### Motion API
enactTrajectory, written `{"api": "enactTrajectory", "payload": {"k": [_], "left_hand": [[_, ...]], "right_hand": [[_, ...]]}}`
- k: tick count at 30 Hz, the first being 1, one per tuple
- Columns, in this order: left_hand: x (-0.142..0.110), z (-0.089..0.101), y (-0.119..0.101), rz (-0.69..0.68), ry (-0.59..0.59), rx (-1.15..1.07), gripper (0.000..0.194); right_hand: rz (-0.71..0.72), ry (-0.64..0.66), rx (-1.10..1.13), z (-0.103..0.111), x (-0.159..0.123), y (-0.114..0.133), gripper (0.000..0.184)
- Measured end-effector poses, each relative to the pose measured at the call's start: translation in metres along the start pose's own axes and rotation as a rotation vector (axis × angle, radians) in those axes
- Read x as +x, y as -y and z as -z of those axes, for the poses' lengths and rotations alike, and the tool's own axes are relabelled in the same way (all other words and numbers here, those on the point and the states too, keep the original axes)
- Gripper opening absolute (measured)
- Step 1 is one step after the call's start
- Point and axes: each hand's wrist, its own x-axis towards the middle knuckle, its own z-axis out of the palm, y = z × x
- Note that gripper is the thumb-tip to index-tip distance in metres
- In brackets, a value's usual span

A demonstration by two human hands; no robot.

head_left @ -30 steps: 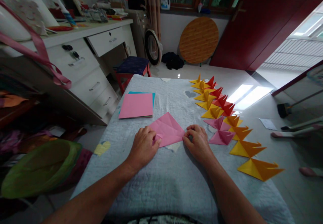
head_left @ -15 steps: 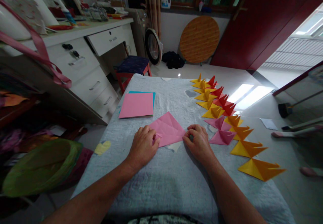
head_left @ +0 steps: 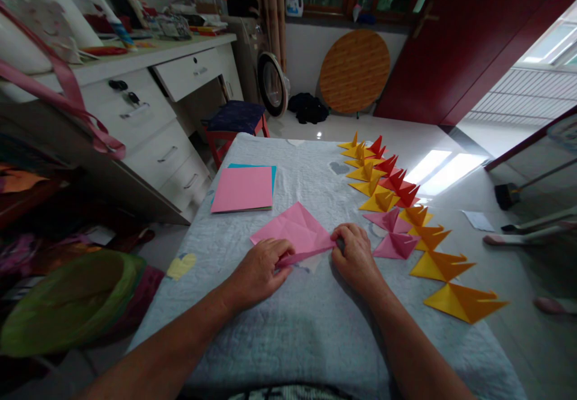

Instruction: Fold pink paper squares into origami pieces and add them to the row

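Observation:
A creased sheet of pink origami paper (head_left: 295,226) lies on the cloth-covered table with one corner pointing away from me. Its near edge is lifted and partly folded over. My left hand (head_left: 264,268) grips that near edge, fingers over the top and thumb below. At the right corner, my right hand (head_left: 354,253) pinches the paper between thumb and curled fingers. Beyond my left hand is a stack of square paper (head_left: 243,188), pink on top with blue showing behind. Two folded pink paper pieces (head_left: 396,241) stand just right of my right hand.
Rows of folded yellow (head_left: 466,301) and red paper birds (head_left: 406,190) line the table's right side. A green bin (head_left: 72,304) is on the floor at left. A stool (head_left: 237,118) stands past the far left corner, near a white desk (head_left: 130,112).
My left hand has moved a little down and turned, raising the near edge of the pink paper. The right hand still pinches the right corner. The view has shifted slightly.

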Motion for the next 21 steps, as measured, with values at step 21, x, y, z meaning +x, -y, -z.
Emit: {"api": "enactTrajectory", "payload": {"k": [21], "left_hand": [[-0.002, -0.007, 0.005, -0.217, -0.087, 0.076, 0.023]], "right_hand": [[0.061, 0.013, -0.03, 0.005, -0.005, 0.01, 0.025]]}}
